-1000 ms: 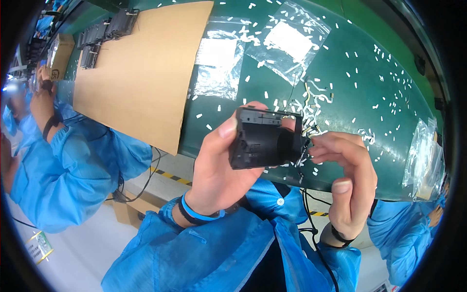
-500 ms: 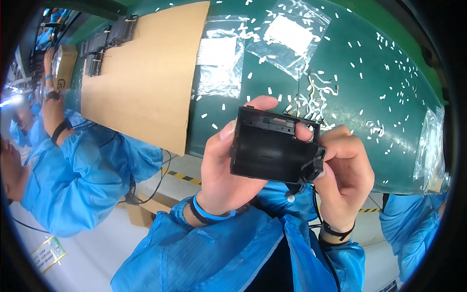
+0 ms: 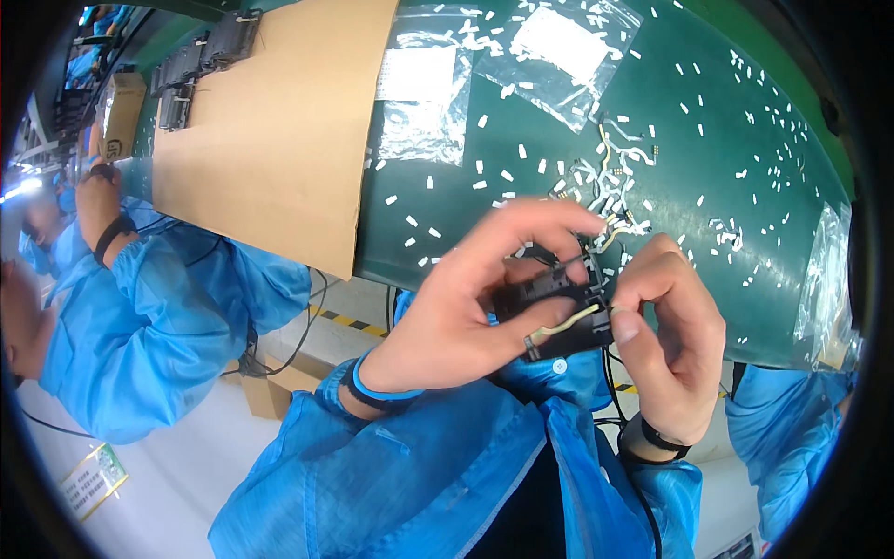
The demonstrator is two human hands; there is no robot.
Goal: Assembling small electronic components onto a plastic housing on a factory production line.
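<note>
A black plastic housing [image 3: 589,339] is held over the table's front edge, tilted and partly covered by my fingers. My left hand [image 3: 456,312] wraps round it from the left, thumb across the near part and fingers over the far side. A thin pale-yellow flat cable [image 3: 570,322] with a small connector at its near end lies over the housing beside the left thumb. At the right edge of the housing, my right hand [image 3: 672,340] is closed, its thumb and forefinger pinching there. What exactly lies between those fingertips is partly hidden.
Loose flat cables [image 3: 610,191] and many small white pieces are scattered on the green table [image 3: 521,200]. A cardboard sheet [image 3: 270,140] lies left, with several black housings [image 3: 228,42] at its far end. Clear plastic bags [image 3: 424,126] lie behind. Co-workers in blue [image 3: 140,335] sit either side.
The housing has been turned and tilted, so its wide hollow side no longer faces up. A pale-yellow cable now shows on it. My left hand has shifted over its top.
</note>
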